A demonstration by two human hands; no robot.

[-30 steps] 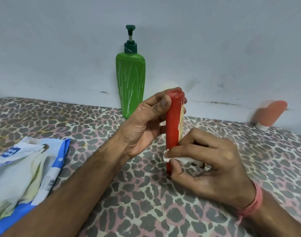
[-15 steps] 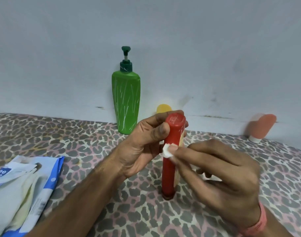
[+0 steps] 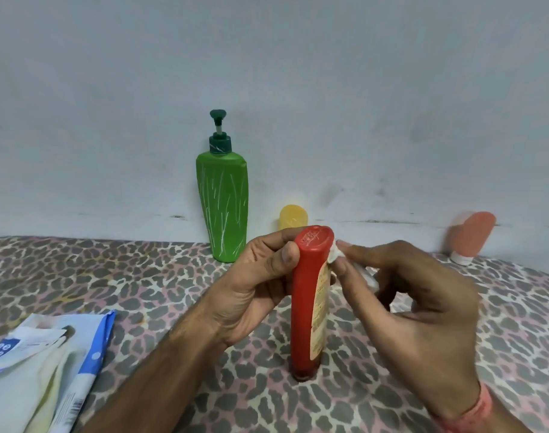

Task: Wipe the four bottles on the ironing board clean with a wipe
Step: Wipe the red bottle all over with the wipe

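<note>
A: Nearest lot, left edge?

B: One wipes packet (image 3: 45,367), blue and white, lying flat on the ironing board (image 3: 110,276), which has a spotted animal-print cover.

A: Centre?

B: One red bottle (image 3: 309,301), standing cap-down on the board, slightly tilted. The left hand (image 3: 251,292) grasps its upper end, thumb on the near face and fingers curled round the far side. The right hand (image 3: 416,307) pinches a small white wipe (image 3: 334,256) between fingertips and presses it to the bottle's right side near the top; more of the wipe shows bunched under the fingers. A pink band (image 3: 473,410) sits on that wrist.

A: Farther back?

B: One yellow bottle (image 3: 293,217), mostly hidden behind the red one; whether it stands upright I cannot tell. One green pump bottle (image 3: 223,210), upright against the wall (image 3: 267,89). One orange bottle (image 3: 469,235), far right, resting on its white cap and leaning on the wall.

A: Progress entry?

B: Judged, not seen: the red bottle is mid-wipe, with the cloth at the upper part. The other three stand untouched by either hand. Nothing shows whether any was cleaned already, so up to three may remain.
</note>
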